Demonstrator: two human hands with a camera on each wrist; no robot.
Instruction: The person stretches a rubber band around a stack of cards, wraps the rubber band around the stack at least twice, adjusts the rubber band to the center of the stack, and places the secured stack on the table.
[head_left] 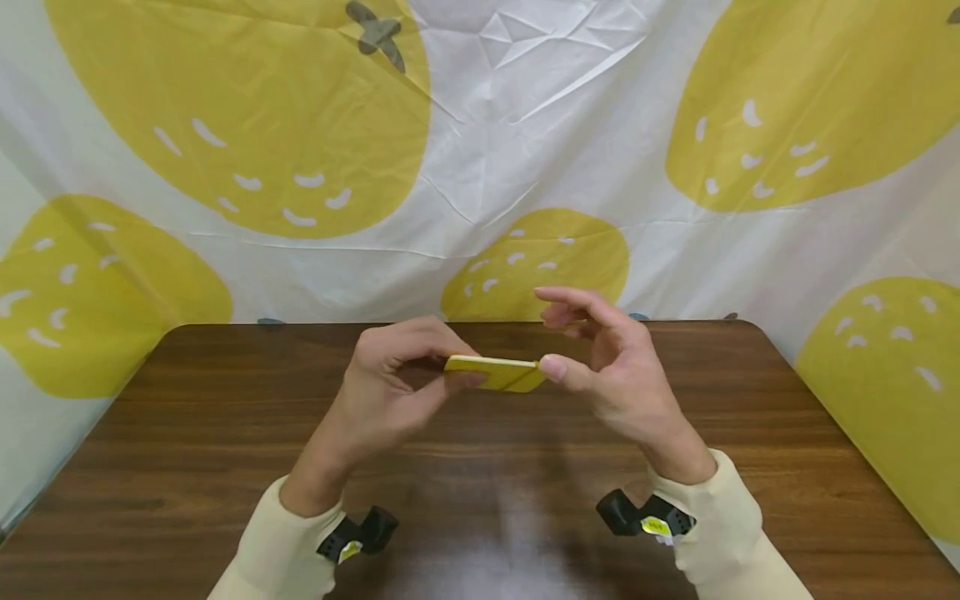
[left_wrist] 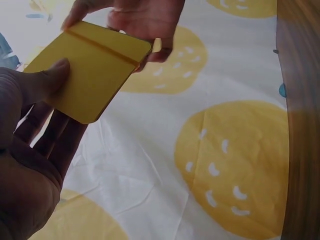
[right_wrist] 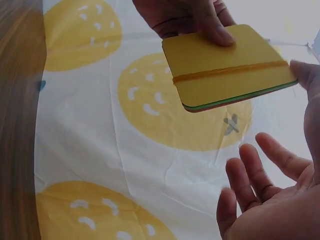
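Note:
A small yellow notebook (head_left: 495, 374) with rounded corners is held up above the table, tilted so that its edge shows in the head view. A yellow elastic band (right_wrist: 227, 73) runs across its cover near one end. My left hand (head_left: 390, 392) grips the other end, thumb on the cover and fingers beneath. On the band's side, my right hand (head_left: 618, 371) touches the notebook's edge with the thumb tip. Its fingers (right_wrist: 255, 172) are spread loosely away from the notebook. Green and reddish layers line the notebook's side in the right wrist view.
Below the hands lies a dark brown wooden table (head_left: 480, 492). A white cloth with yellow fruit prints (head_left: 337, 275) hangs behind it and along both sides. Black wrist cameras (head_left: 647, 515) sit at both cream sleeves (head_left: 731, 533).

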